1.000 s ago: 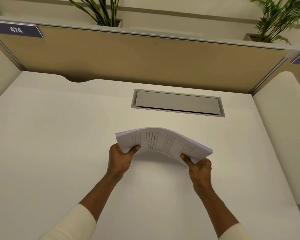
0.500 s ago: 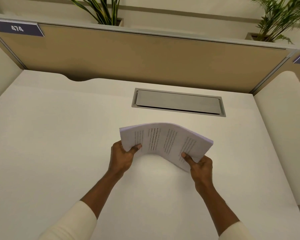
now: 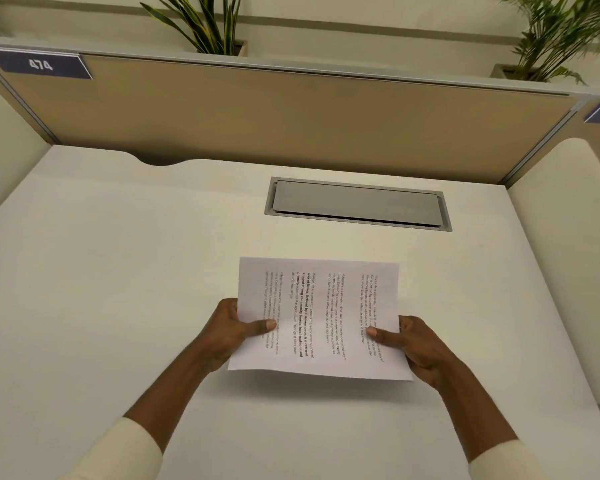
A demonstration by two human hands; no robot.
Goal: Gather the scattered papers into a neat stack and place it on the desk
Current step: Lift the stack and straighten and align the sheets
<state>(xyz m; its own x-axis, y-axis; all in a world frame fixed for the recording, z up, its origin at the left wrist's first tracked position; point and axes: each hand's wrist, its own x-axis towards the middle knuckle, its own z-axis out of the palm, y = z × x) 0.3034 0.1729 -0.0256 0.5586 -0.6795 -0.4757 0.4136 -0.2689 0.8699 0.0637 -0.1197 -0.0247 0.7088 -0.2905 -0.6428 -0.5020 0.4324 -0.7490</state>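
Note:
A stack of white printed papers (image 3: 321,317) is held flat just above the white desk (image 3: 118,271), printed side up, its text running sideways. My left hand (image 3: 232,332) grips the stack's left edge, thumb on top and fingers underneath. On the right edge, my right hand (image 3: 416,344) holds it the same way with the thumb pressed on the page. The stack's edges look aligned. A shadow lies under its near edge, and I cannot tell whether its far edge touches the desk.
A grey metal cable hatch (image 3: 357,204) is set into the desk behind the papers. A tan partition (image 3: 291,116) with a "474" label (image 3: 40,65) closes the back. Cream side panels (image 3: 568,254) flank the desk. Two potted plants (image 3: 205,26) stand beyond the partition.
The stack was arched upward and tilted between both hands; now it lies flat and level, lowered toward the desk. Both hands keep their hold on its side edges.

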